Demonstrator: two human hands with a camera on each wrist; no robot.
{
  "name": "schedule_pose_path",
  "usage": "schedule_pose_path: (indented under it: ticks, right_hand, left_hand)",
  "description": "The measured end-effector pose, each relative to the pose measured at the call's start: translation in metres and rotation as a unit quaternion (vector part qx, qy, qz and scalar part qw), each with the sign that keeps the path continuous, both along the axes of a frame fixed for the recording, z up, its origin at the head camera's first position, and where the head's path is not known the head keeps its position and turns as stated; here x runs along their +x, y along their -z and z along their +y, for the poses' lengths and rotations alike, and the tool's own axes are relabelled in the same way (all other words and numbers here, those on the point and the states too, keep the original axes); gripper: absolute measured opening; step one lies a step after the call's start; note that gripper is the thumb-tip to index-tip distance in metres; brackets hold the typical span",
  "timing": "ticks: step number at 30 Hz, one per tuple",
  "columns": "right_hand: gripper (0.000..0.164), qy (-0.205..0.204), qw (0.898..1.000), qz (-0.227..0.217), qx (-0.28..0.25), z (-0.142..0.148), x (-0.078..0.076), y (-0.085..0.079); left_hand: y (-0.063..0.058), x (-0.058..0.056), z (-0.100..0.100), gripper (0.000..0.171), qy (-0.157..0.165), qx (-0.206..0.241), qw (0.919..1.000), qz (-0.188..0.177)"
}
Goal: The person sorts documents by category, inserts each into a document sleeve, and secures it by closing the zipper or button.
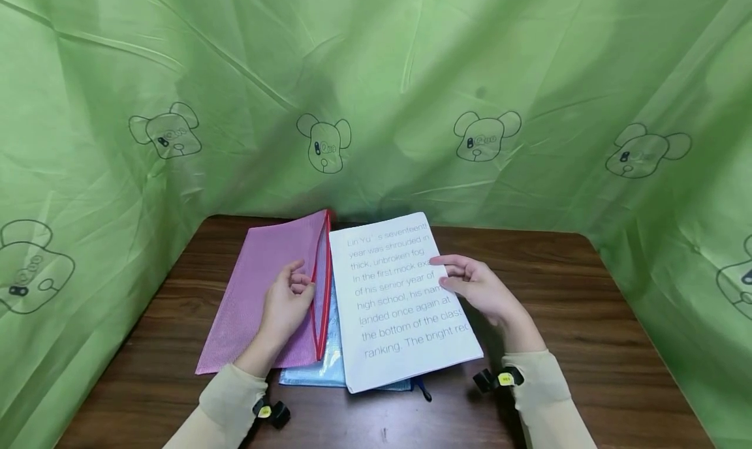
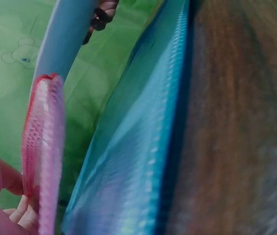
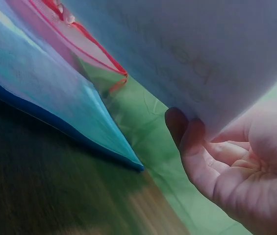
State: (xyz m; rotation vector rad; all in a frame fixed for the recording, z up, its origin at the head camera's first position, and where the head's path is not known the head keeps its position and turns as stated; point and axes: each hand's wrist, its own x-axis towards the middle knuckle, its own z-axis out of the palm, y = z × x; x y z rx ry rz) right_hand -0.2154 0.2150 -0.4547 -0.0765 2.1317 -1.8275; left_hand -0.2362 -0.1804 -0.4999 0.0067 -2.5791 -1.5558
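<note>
A pink mesh zip pouch (image 1: 258, 286) with a red zipper edge lies at the left, its zipped side parted. My left hand (image 1: 288, 302) pinches that edge between thumb and fingers; in the left wrist view the pouch edge (image 2: 50, 147) stands up by the fingertips. To the right, white printed paper (image 1: 399, 305) is held by its right edge in my right hand (image 1: 478, 286). Seen from the right wrist, the fingers curl behind the sheet (image 3: 216, 63). The paper's left edge is close beside the pouch's opening.
Under the pink pouch and the paper lies a blue pouch (image 1: 317, 371) with a dark zipper pull (image 1: 422, 389) near the front. The brown wooden table (image 1: 558, 305) carries everything. Behind and at the sides hangs a green curtain (image 1: 399, 77) with bear drawings.
</note>
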Motion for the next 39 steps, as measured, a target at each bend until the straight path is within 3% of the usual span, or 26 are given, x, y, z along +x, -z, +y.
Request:
schedule_pose_path:
  ticks: [6, 20, 32, 39]
  right_hand:
    - [0.043, -0.003, 1.0, -0.004, -0.004, 0.001, 0.0, 0.004]
    - [0.04, -0.014, 1.0, -0.006, -0.006, -0.006, -0.002, 0.01]
    - [0.041, -0.04, 0.999, -0.013, -0.001, -0.001, -0.001, 0.004]
    - [0.04, -0.024, 1.0, 0.003, 0.006, -0.009, -0.002, 0.007]
  left_hand:
    - [0.006, 0.003, 0.004, 0.057, 0.008, -0.017, 0.9997, -0.016]
    - [0.003, 0.009, 0.011, 0.051, 0.043, -0.034, 0.9985, -0.007]
    - [0.001, 0.009, 0.012, 0.047, 0.051, -0.035, 0.9981, -0.009]
    - [0.003, 0.009, 0.016, 0.047, 0.066, -0.039, 0.997, -0.012]
